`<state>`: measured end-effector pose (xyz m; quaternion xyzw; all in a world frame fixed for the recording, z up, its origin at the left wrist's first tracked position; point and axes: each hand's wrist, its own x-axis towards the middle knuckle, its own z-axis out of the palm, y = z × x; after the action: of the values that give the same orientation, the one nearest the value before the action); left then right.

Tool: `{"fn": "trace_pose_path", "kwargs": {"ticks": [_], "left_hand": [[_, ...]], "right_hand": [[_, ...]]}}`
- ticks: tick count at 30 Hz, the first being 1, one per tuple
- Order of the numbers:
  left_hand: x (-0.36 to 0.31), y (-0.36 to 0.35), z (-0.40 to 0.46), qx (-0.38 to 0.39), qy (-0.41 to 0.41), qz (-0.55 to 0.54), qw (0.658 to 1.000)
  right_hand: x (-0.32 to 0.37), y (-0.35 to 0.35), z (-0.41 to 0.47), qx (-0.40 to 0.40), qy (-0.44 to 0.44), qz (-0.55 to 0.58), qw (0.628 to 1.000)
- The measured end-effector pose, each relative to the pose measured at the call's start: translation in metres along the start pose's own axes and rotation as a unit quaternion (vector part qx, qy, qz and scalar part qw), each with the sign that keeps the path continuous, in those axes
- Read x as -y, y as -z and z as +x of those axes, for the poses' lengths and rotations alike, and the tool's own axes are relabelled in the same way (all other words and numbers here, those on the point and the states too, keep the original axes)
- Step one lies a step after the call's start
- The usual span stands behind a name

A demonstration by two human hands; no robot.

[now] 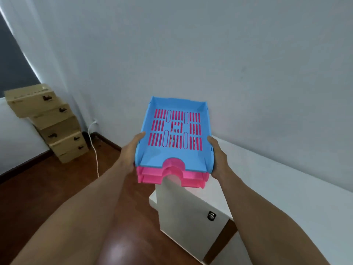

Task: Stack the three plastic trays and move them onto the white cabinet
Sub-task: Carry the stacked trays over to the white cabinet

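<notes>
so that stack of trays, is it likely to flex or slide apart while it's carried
The tray stack probably stays stiff: moulded plastic with raised side walls. It is likely light, since the bases are slotted. The blue tray sits nested on the pink ones, and the left hand and right hand clamp both sides, so sliding seems unlikely.

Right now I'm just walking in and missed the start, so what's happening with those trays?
A person holds the stack of trays, blue on top of pink, with the left hand and right hand gripping its sides. The stack is held above the white cabinet, not yet set down. Cardboard boxes are piled by the wall.
</notes>
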<state>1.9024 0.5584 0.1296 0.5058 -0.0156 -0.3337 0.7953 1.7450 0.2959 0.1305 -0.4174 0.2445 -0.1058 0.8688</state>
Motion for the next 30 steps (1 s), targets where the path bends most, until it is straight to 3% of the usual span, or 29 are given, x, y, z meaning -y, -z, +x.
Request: {"fn": "trace_pose_path", "kwargs": {"ticks": [12,24,30], "left_hand": [[-0.015,-0.008,0.101,0.133,0.077,0.135,0.979],[0.009,-0.025,0.142,0.148,0.109,0.173,0.968],[0.014,-0.029,0.16,0.138,0.118,0.169,0.969]], "right_hand": [[-0.022,-0.002,-0.006,-0.197,0.093,0.073,0.973],[-0.033,0.019,0.0,-0.269,0.109,0.088,0.953],[-0.029,0.025,0.014,-0.264,0.101,0.092,0.955]]}}
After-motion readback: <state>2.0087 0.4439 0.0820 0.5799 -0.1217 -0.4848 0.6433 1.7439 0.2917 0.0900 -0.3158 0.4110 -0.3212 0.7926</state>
